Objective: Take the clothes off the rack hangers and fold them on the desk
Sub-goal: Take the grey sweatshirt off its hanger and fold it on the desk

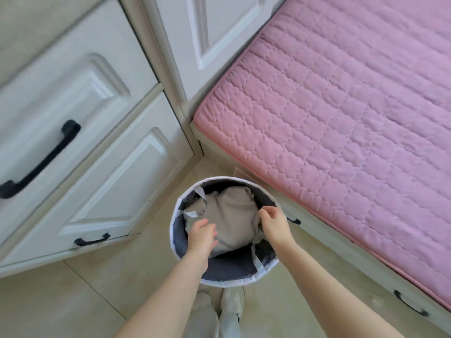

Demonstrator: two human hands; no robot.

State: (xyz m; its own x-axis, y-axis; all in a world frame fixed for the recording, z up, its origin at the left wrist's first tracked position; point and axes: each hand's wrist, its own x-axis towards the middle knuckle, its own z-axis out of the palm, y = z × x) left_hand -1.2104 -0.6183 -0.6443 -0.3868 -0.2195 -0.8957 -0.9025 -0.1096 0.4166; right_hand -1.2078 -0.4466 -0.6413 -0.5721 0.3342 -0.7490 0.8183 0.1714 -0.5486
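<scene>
A round fabric laundry basket (220, 280) with a white rim and dark grey lining stands on the floor in front of my feet. A beige-grey garment (231, 215) lies bunched inside it. My left hand (201, 236) hovers over the garment's near left side, fingers apart and curled, holding nothing. My right hand (274, 224) is at the garment's right edge by the basket rim, fingers pinched on the cloth. No rack, hangers or desk are in view.
White cabinet drawers (80, 147) with black handles fill the left. A bed with a pink quilted cover (346, 113) runs along the right, with drawers under it. Beige floor tiles (97, 296) lie around the basket.
</scene>
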